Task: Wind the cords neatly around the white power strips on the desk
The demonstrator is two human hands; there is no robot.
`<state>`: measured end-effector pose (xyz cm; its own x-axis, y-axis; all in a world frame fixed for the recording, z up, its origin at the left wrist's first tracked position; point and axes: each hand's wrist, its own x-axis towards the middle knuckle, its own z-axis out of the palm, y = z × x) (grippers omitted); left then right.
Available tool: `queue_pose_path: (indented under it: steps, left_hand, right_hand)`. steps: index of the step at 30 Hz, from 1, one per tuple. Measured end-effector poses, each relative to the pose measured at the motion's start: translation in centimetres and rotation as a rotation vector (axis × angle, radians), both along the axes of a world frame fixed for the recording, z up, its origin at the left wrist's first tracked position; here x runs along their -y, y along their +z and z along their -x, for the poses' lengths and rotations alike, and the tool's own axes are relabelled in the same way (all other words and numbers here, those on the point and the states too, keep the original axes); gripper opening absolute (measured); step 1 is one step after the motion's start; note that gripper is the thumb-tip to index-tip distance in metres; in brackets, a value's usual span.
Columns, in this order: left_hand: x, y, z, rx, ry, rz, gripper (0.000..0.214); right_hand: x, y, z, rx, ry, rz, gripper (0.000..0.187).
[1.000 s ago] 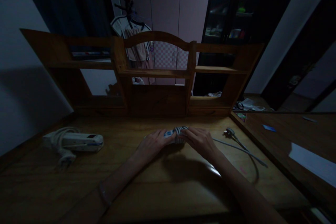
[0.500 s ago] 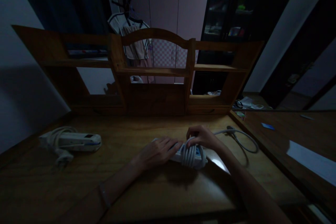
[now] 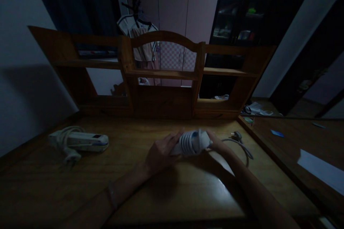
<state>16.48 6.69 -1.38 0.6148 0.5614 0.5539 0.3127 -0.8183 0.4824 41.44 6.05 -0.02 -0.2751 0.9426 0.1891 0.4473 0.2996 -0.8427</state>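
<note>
A white power strip is lifted a little above the wooden desk, with its grey cable wound round it in several turns. My left hand grips its left end. My right hand is mostly hidden behind the strip's right end and holds it there. The loose rest of the cable loops to the right on the desk and ends in a plug.
A second white power strip with a bundled cable lies at the desk's left. A wooden shelf unit stands along the desk's back. Right of the desk is another dark surface with a white sheet and a blue card.
The power strip has been raised off the desk and turned, with more cable wound round it. The loose loop at the right has become shorter and the plug has come closer.
</note>
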Motion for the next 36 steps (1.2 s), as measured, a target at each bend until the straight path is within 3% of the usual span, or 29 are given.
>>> queue_pose_path:
  steps: [5,9,13,17,26,30,36]
  left_hand:
    - [-1.3,0.5,-0.4,0.371,0.366,0.259,0.055]
    - [-3.1,-0.2,0.1,0.543,0.463,0.472,0.051]
    - [-4.1,-0.7,0.4,0.599,0.426,0.634,0.05]
    - [-4.1,-0.5,0.4,0.619,0.376,0.687,0.051]
    - [-3.2,-0.4,0.0,0.459,0.14,1.007,0.052]
    - [-2.3,-0.2,-0.8,0.439,0.053,0.961,0.054]
    - [-1.3,0.4,-1.2,0.348,0.011,0.761,0.053]
  right_hand:
    - [0.0,-1.0,0.7,0.267,-0.202,-0.291,0.049]
    - [0.5,-1.3,1.9,0.398,-0.216,-0.451,0.037]
    - [0.7,-1.8,2.7,0.47,-0.221,-0.545,0.028]
    - [0.6,-2.0,2.5,0.522,-0.29,-0.609,0.026]
    - [1.2,-0.7,2.7,0.625,-0.433,-0.818,0.031]
    - [1.9,-0.3,3.9,0.77,-0.441,-0.795,0.035]
    - [2.3,-0.2,4.1,0.862,-0.443,-0.752,0.036]
